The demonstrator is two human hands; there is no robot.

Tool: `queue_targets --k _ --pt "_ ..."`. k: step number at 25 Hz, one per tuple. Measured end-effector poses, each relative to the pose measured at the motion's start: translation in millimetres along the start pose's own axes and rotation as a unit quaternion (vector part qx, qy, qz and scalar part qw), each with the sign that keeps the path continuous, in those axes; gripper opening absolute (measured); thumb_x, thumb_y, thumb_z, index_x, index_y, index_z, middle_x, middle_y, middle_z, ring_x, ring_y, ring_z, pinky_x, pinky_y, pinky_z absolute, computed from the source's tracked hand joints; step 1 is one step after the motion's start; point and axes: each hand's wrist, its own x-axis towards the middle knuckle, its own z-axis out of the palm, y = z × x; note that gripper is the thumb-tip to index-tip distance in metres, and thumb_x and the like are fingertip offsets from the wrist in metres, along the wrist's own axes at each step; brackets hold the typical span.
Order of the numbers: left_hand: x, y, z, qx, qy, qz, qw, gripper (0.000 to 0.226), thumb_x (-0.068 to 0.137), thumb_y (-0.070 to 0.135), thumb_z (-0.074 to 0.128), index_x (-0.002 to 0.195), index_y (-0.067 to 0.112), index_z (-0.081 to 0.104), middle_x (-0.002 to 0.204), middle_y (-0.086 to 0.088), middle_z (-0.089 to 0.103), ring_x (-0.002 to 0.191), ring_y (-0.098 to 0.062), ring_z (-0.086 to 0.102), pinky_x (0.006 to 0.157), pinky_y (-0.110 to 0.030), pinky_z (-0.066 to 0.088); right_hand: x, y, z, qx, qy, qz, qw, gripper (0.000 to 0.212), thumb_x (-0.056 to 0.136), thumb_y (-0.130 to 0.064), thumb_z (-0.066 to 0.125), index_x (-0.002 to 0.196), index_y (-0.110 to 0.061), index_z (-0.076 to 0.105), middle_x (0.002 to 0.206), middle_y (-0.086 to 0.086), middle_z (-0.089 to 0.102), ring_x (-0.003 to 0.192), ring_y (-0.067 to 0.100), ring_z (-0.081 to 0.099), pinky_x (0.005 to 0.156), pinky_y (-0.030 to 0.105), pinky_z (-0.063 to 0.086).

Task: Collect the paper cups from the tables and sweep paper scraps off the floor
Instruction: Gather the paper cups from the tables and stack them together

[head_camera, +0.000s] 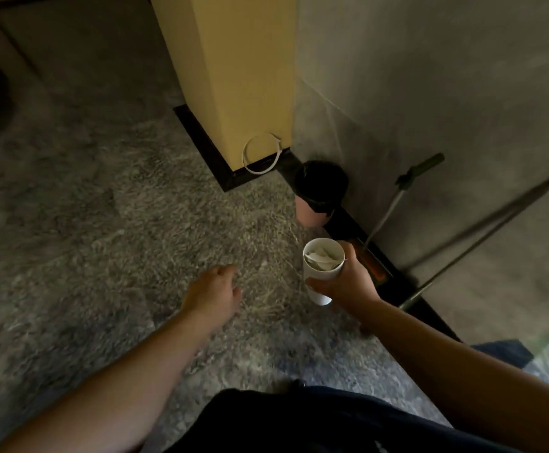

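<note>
Head view shows the right hand [345, 282] gripping an unmarked white cup [322, 273] stuffed with paper scraps [320, 258] above the floor [103, 223], near a black-lined bin [320, 191], while the left hand [214, 294] hangs loosely curled, holding nothing.

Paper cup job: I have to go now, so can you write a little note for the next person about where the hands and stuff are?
Right hand grips a white paper cup with paper scraps inside.
Left hand hangs loose over the floor, holding nothing.
A small bin with a black liner stands by the wall just ahead; two long handles lean on the wall to its right.
Done: one cup collected.
Left: probably drop the cup in the bin, then check for more cups and sweep. No scraps show on the floor here.
</note>
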Motion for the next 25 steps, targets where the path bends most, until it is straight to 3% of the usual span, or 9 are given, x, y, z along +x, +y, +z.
queue_targets --k 3,7,15,18,20,22,25 --pt "58.0 -12.5 -14.6 0.000 -0.029 0.001 1.000 0.045 0.095 0.039 0.052 0.136 0.021 0.046 0.131 -0.007 0.054 0.114 -0.027 0.054 0.092 -0.035 0.046 63.0 -22.8 4.2 -0.006 -0.003 -0.009 1.000 0.070 0.057 -0.042 0.084 0.103 -0.059 0.034 0.099 -0.027 0.055 0.088 -0.005 0.054 0.066 0.015 0.041" --pt "161.6 -34.2 -33.5 0.049 -0.071 0.037 0.996 0.050 0.099 0.041 0.044 0.143 0.019 0.037 0.139 -0.007 0.047 0.122 -0.027 0.047 0.097 -0.040 0.044 152.9 -48.3 22.5 -0.014 0.017 0.007 1.000 0.073 0.060 -0.040 0.085 0.113 -0.048 0.034 0.105 -0.017 0.056 0.095 0.007 0.056 0.077 0.026 0.045" --pt "376.5 -51.4 -79.8 0.144 -0.120 0.172 0.967 0.054 0.098 0.047 0.037 0.146 0.022 0.034 0.146 -0.007 0.040 0.127 -0.028 0.042 0.103 -0.041 0.036 300.3 -103.3 34.3 0.012 0.101 0.066 0.993 0.074 0.064 -0.040 0.083 0.123 -0.039 0.038 0.107 -0.013 0.056 0.098 0.010 0.055 0.081 0.031 0.045" --pt "450.3 -31.5 -94.4 0.160 -0.116 0.200 0.960 0.054 0.099 0.048 0.039 0.147 0.023 0.031 0.147 -0.006 0.039 0.128 -0.030 0.042 0.103 -0.044 0.036 341.0 -109.5 20.0 0.035 0.136 0.075 0.987 0.063 0.064 -0.035 0.083 0.105 -0.056 0.041 0.096 -0.018 0.058 0.085 -0.002 0.057 0.072 0.022 0.045" --pt "495.6 -8.3 -101.2 0.176 -0.116 0.226 0.951 0.057 0.098 0.050 0.042 0.146 0.022 0.032 0.145 -0.006 0.041 0.127 -0.031 0.044 0.102 -0.047 0.039 365.9 -105.7 9.8 0.047 0.161 0.085 0.982 0.064 0.065 -0.031 0.084 0.108 -0.051 0.041 0.098 -0.017 0.059 0.087 -0.002 0.058 0.070 0.020 0.043" --pt "544.4 20.4 -104.7 0.177 -0.128 0.240 0.946 0.061 0.097 0.051 0.044 0.149 0.022 0.029 0.148 -0.007 0.039 0.130 -0.031 0.041 0.104 -0.050 0.036 403.2 -99.7 -4.8 0.056 0.172 0.101 0.978 0.068 0.065 -0.030 0.085 0.118 -0.035 0.042 0.104 -0.011 0.059 0.094 0.007 0.058 0.072 0.021 0.044" --pt "608.7 55.7 -105.0 0.163 -0.133 0.251 0.945 0.065 0.095 0.052 0.047 0.149 0.022 0.028 0.149 -0.008 0.037 0.132 -0.032 0.039 0.105 -0.050 0.035 469.6 -94.6 -30.4 0.058 0.184 0.105 0.976 0.061 0.065 -0.029 0.085 0.104 -0.050 0.043 0.092 -0.021 0.056 0.082 -0.006 0.058 0.064 0.009 0.040"
